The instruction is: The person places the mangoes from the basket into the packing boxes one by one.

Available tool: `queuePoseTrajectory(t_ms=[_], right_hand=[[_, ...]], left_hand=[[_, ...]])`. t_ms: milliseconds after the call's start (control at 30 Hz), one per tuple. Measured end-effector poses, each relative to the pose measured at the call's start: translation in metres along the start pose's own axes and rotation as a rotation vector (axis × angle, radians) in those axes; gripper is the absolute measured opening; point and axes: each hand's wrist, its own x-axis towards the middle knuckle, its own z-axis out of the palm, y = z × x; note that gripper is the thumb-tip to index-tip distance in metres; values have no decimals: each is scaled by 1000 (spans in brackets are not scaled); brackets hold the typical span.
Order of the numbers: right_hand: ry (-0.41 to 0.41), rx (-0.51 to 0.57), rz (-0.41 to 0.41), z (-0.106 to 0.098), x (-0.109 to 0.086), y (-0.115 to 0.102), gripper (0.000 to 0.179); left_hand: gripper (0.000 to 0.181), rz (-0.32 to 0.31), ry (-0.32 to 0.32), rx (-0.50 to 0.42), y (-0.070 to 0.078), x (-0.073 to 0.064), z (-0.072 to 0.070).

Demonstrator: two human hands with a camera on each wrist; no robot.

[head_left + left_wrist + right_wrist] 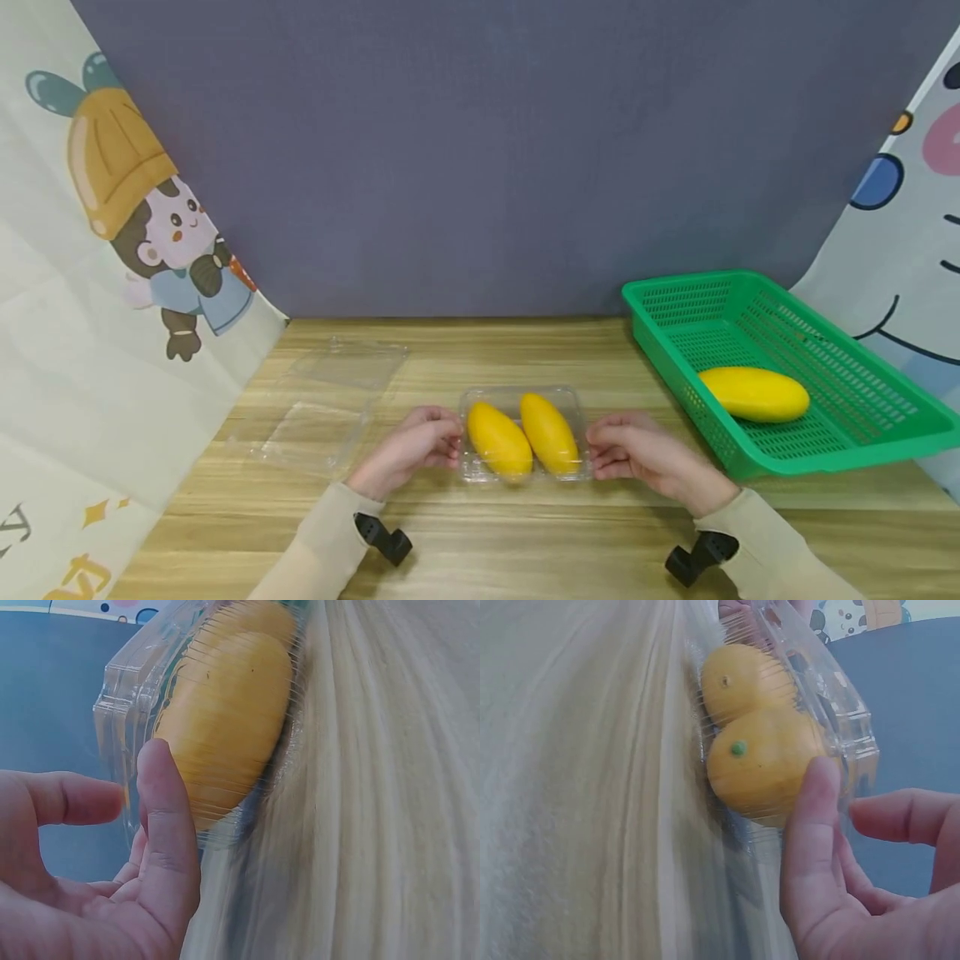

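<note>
Two yellow mangoes (pixel 500 442) lie side by side, slanted, inside a clear plastic box (pixel 576 408) at the middle of the table. The left hand (pixel 420 443) pinches the left end of the box. At its right end the right hand (pixel 637 454) does the same. In the left wrist view the thumb (pixel 166 795) lies along the ribbed wall and the index finger meets the rim. The right wrist view shows the other thumb (pixel 814 817) against the wall, with the mangoes' rounded ends behind the plastic.
Left of the hands, another clear plastic box (pixel 318 433) lies spread open on the wooden table (pixel 525 542). A green basket (pixel 675 354) stands at the right with one mango (pixel 757 394) in it. A dark grey panel (pixel 465 167) rises behind the table, with printed cloths at both sides.
</note>
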Motion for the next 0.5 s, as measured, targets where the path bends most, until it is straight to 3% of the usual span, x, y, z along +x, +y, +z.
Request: queuePoseTrajectory(t_ms=[267,500], right_hand=[[43,24,-30,6,-1,4,18],[78,35,-38,9,2,5,18]], left_hand=[[29,10,-22,33,-3,-9,-1],[39,15,-9,-8,-8,-23,1]])
